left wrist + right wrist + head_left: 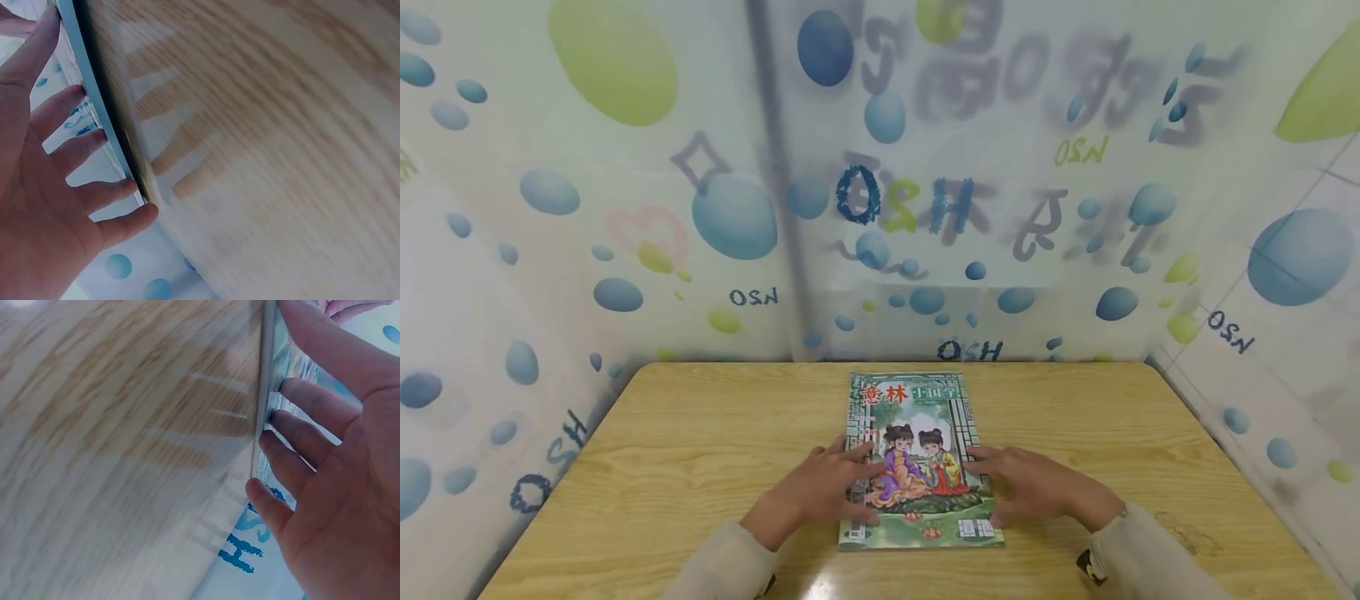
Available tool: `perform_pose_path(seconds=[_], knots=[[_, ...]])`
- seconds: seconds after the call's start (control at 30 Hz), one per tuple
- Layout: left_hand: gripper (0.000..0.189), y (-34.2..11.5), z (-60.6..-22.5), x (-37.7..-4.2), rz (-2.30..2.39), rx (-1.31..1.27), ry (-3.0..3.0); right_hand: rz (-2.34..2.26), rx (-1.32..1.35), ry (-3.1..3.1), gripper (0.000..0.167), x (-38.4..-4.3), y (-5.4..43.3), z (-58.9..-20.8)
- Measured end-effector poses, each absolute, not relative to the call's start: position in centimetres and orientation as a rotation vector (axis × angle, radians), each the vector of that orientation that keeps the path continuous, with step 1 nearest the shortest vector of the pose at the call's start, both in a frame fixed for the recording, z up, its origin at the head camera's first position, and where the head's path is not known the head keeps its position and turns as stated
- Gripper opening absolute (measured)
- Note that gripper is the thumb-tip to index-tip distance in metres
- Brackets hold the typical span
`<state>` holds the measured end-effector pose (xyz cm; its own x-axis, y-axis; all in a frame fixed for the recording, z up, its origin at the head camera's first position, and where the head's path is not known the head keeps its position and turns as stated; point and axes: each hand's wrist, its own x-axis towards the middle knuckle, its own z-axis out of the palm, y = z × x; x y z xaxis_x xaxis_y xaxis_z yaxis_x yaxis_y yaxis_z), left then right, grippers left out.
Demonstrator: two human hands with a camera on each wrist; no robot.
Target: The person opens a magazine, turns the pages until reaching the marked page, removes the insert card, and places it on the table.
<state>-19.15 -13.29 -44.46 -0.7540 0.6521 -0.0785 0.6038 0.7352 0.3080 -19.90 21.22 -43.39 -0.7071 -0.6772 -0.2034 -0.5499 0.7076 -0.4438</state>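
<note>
A magazine [917, 475] with a green cover lies flat on the table in the head view, two drawn figures and red and white characters on its front. My left hand [823, 487] rests at its left side, fingers spread over the edge and onto the cover. On the opposite side, my right hand [1041, 483] touches the right edge with its fingertips. In the left wrist view, the fingers of the left hand [62, 169] lie fairly straight along the magazine's edge [100, 106]. The right wrist view has the right hand [331, 456] with extended fingers at the other edge [265, 381].
The light wood table [700, 442] reaches to a pale wall covering [880, 325] printed with blue and green ovals and mirrored letters. Similar coverings stand at the left and right sides. Light sleeves [730, 562] cover both forearms.
</note>
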Motion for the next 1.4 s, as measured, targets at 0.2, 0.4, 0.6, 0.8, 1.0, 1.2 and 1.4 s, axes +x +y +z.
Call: perform_pose_path(seconds=[0.2,0.4,0.6,0.8,1.0,1.2,1.4], knots=[[0.072,-13.2,-44.5,-18.9,0.438,0.963,2.744,-0.53,-1.013,2.536,0.085,-19.8,21.1,-43.5],[0.07,-12.9,-44.2,-18.7,0.409,0.948,2.756,-0.59,-1.018,2.501,0.094,-19.8,21.4,-43.7],[0.054,-11.9,-44.1,-18.5,0.321,1.106,2.739,-0.64,-1.056,2.484,0.101,-20.0,21.8,-44.2],[0.046,-10.8,-44.5,-18.1,0.286,1.254,2.729,-0.646,-1.097,2.492,0.103,-20.0,21.8,-44.4],[0.055,-10.1,-44.9,-17.9,0.203,1.365,2.753,-0.647,-1.055,2.489,0.101,-19.9,21.8,-44.2],[0.063,-9.6,-45.2,-17.7,0.147,1.377,2.775,-0.644,-1.045,2.49,0.101,-19.9,21.7,-44.2],[0.073,-9.1,-45.3,-17.6,0.118,1.368,2.797,-0.616,-1.044,2.502,0.1,-20.0,21.6,-44.1]])
